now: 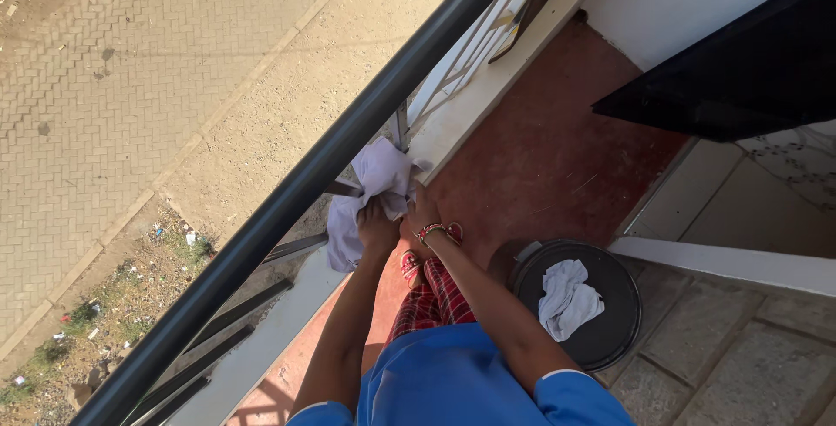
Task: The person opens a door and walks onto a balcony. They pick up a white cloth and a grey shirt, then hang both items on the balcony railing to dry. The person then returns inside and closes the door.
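Cloth [370, 195], pale and bunched, sits near the middle of the frame, gathered between both of our hands just below the dark handrail [322, 165] that cuts diagonally from upper right to lower left. We grip it with the left hand [376, 227] closed around its lower folds and the right hand [424, 213] closed on its right edge, the two hands touching each other, so the fabric is twisted tight between them rather than hanging loose. We hold it out past the white ledge [287, 313], over the railing bars [261, 291], which, as we judge it, keeps any drips off the red floor [549, 156]. Part of the cloth spills above our fingers, part trails down to the left of the left hand.

At lower right of the frame, a dark round basin [614, 304] stands on the floor beside our legs, with another crumpled pale cloth [568, 300] lying in it, well apart from the hands. A beaded bracelet [430, 232] circles the right wrist. Far below, at upper left, lies brick paving [131, 60].
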